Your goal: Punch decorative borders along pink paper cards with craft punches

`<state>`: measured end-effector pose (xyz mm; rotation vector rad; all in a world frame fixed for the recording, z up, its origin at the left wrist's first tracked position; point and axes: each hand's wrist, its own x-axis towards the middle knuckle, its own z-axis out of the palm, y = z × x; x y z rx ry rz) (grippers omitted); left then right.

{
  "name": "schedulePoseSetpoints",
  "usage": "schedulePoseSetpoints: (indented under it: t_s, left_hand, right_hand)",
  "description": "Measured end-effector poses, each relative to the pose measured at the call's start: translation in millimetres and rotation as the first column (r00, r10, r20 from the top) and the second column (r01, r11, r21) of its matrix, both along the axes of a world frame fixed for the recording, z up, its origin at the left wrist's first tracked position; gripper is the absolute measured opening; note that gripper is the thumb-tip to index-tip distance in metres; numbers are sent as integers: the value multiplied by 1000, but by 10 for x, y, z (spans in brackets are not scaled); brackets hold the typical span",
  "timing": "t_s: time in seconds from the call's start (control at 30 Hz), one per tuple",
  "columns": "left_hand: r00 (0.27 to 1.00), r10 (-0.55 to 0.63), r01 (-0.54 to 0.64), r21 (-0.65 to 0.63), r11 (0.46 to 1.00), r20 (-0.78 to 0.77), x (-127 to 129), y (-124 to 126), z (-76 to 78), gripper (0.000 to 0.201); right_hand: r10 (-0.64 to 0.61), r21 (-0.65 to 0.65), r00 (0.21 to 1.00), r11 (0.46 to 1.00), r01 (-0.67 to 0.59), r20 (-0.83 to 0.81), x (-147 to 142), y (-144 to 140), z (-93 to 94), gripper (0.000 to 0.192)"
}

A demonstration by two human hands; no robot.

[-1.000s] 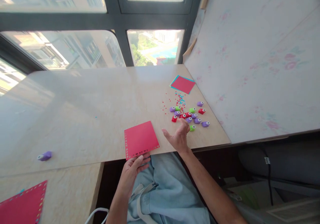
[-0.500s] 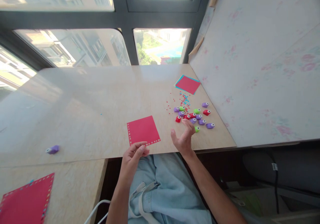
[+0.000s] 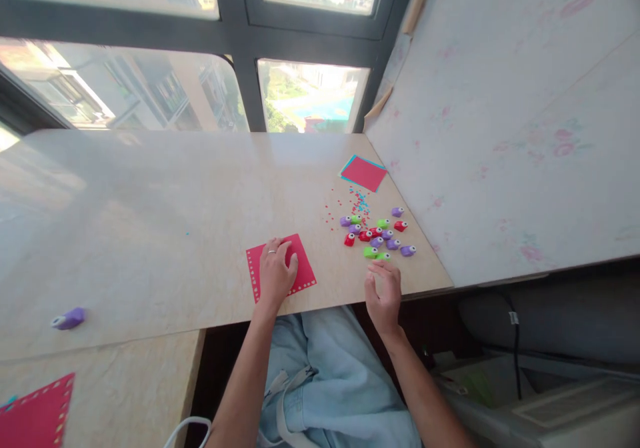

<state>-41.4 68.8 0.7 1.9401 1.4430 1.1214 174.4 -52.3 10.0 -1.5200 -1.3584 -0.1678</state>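
Observation:
My left hand (image 3: pixel 278 272), a ring on one finger, rests on the red square paper (image 3: pixel 304 271). Its fingers are spread over the sheet, which has small holes punched along the left and near edges. My right hand (image 3: pixel 384 295) is just above the table's near edge, its fingers bent and a little apart from the thumb, with nothing visible in them. Nearest to its fingertips are two green craft punches (image 3: pixel 371 253). Beyond lie several more craft punches, among them a red punch (image 3: pixel 349 239) and a purple punch (image 3: pixel 408 251).
Red and blue paper bits (image 3: pixel 361 203) lie scattered behind the punches. Farther back is a stack of coloured paper (image 3: pixel 364 173) by the wall (image 3: pixel 500 135). At left are a lone purple punch (image 3: pixel 69 319) and another hole-edged red sheet (image 3: pixel 37 413).
My left hand has moved from the sheet's near edge onto its middle and flattened. My right hand has drawn back from the punches, uncovering a green one. The view has shifted slightly.

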Motion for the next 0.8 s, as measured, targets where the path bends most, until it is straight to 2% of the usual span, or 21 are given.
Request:
schedulePoseSetpoints:
  t_s: [0.1, 0.17, 0.23, 0.33, 0.43, 0.53, 0.8]
  left_hand:
    - [999, -52, 52, -9, 999, -12, -24, -66, -20, 24]
    - [997, -81, 81, -20, 997, 9, -37, -104, -4, 22]
    - [995, -96, 97, -11, 995, 15, -47, -125, 16, 21]
    - [993, -111, 112, 17, 994, -28, -61, -133, 32, 22]
    - [991, -111, 114, 36, 993, -70, -74, -132, 35, 21]
    - [992, -103, 106, 42, 993, -76, -84, -135, 41, 19]
    - [993, -106, 107, 24, 994, -55, -90, -135, 44, 18]
  right_hand:
    - [-154, -82, 979, 986, 144, -132, 116, -152, -21, 15]
    - [-242, -200, 942, 960, 197, -231, 199, -173, -41, 22]
    - [-282, -335, 912, 926, 177, -298, 276, -126, -46, 37]
    - [-292, -480, 916, 867, 132, -276, 371, 27, -1, 57]
    - [-297, -580, 930, 806, 122, -218, 437, 184, 73, 61]
    - [-299, -599, 938, 788, 142, -172, 471, 265, 110, 58]
    - [-266, -480, 958, 858, 184, -110, 447, 157, 40, 42]
